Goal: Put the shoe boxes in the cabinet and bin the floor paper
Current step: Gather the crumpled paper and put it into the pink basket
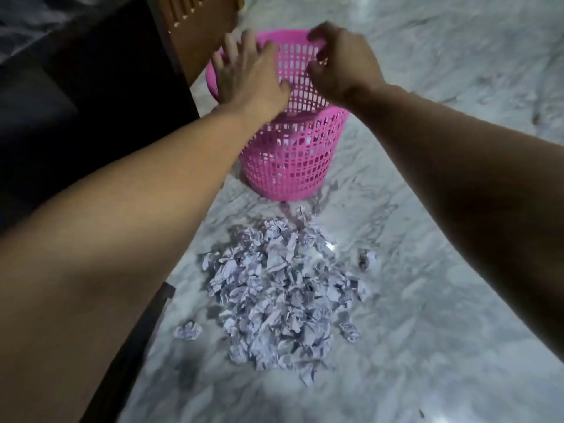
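Note:
A pink plastic mesh bin (pixel 293 160) stands on the marble floor, with some paper showing through its lower wall. In front of it lies a heap of crumpled white paper (pixel 280 288). Both my arms reach out over the bin's mouth. My left hand (pixel 247 74) hovers above the bin's left side, fingers spread and straight, holding nothing. My right hand (pixel 338 62) is over the right side of the rim with its fingers curled down; nothing shows in it. No shoe boxes are in view.
A dark wooden cabinet (pixel 100 96) with a slatted brown door (pixel 195 22) stands to the left, close to the bin. Stray paper balls (pixel 187 330) lie beside the heap. Grey marble floor (pixel 442 346) stretches to the right and front.

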`<state>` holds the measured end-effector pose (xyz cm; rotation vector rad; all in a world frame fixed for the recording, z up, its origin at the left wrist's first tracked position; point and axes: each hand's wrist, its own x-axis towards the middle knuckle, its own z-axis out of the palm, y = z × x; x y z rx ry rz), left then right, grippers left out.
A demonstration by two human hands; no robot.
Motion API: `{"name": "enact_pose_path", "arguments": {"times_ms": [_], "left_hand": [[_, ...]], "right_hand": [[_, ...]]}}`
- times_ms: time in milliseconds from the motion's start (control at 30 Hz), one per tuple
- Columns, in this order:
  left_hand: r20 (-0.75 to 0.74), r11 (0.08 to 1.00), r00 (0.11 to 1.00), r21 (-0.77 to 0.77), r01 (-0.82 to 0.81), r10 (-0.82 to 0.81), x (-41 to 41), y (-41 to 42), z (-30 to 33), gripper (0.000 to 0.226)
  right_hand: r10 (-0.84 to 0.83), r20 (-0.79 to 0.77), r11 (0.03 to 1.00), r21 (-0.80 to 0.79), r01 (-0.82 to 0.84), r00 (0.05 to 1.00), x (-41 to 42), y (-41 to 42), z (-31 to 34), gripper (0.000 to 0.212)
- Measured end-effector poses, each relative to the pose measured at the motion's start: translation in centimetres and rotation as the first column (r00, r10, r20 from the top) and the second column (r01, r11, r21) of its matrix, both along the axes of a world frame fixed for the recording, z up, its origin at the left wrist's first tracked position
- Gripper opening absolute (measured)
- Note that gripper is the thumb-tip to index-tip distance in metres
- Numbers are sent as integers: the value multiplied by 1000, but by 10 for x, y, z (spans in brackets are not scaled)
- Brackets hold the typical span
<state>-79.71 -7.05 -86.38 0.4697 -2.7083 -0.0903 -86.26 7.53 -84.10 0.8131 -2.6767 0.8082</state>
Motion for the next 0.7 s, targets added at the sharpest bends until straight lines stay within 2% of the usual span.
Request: {"name": "enact_pose_path", "arguments": {"times_ms": [67,100,133,167,233,300,333,367,400,467,567,633,700], "left_hand": [[-277,980,943,15,198,-186,42,15,-19,43],[-330,947,896,15,319,-297,66,21,-38,38],[-309,911,869,16,411,-387,93,25,-64,37],[-221,888,870,37,458,-440,118,25,-94,42],[132,911,904,131,391,-406,164,15,-154,72],[476,962,841,211,175,-258,192,-8,-201,115],[576,970,795,236,60,-189,199,-20,-218,130],[637,962,756,272,-36,-152,203,-32,-229,138],[667,943,730,317,-97,-149,203,-41,-236,142],[670,904,712,412,-119,-211,202,-44,-242,142],[610,880,704,473,47,-365,207,-12,-247,134],[575,882,703,441,163,-418,208,11,-255,123],[539,880,715,411,237,-444,211,24,-266,104]], "right_hand": [[68,-61,945,-317,-84,996,27,29,-31,36],[80,-37,914,-397,-88,996,46,47,-55,32],[79,30,910,-411,-60,996,66,65,-83,29],[66,124,934,-357,-17,990,86,84,-115,26],[-59,322,996,-49,79,945,123,121,-189,32],[-353,486,928,293,231,800,150,151,-248,69],[-461,536,882,362,300,707,158,161,-267,90],[-504,560,861,387,330,658,162,166,-278,105],[-488,560,868,388,309,669,163,168,-282,113],[-371,535,908,381,175,759,159,161,-283,120],[-205,544,930,369,-12,814,164,132,-282,125],[-145,488,886,451,-107,861,176,113,-290,113],[-74,434,861,482,-161,898,189,105,-301,89]]}}
